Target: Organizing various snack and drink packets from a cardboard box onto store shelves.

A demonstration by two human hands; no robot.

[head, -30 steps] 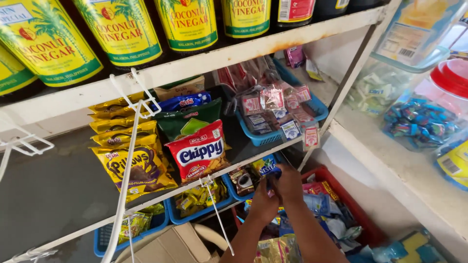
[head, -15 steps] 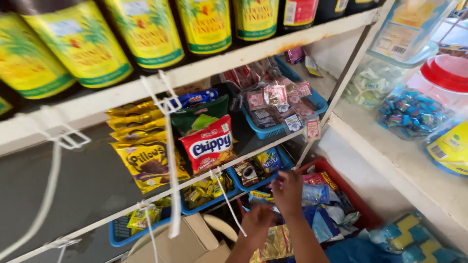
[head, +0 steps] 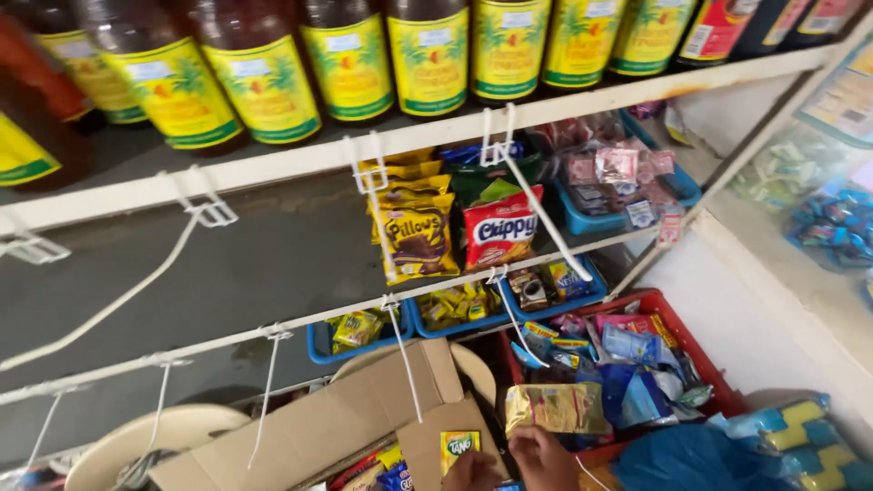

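Head view, we list: white shelves (head: pixel 300 159) with bottles (head: pixel 264 82); open box (head: pixel 336 423); red bin (head: pixel 709 364) of packets; gold pouch (head: pixel 556 407) just above our right hand (head: pixel 544 457); yellow sachet (head: pixel 460 445) over our left hand (head: pixel 471 473). Finger grip: cannot tell.

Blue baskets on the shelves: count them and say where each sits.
4. One blue basket on the middle shelf, right; three below it side by side. More may be hidden.
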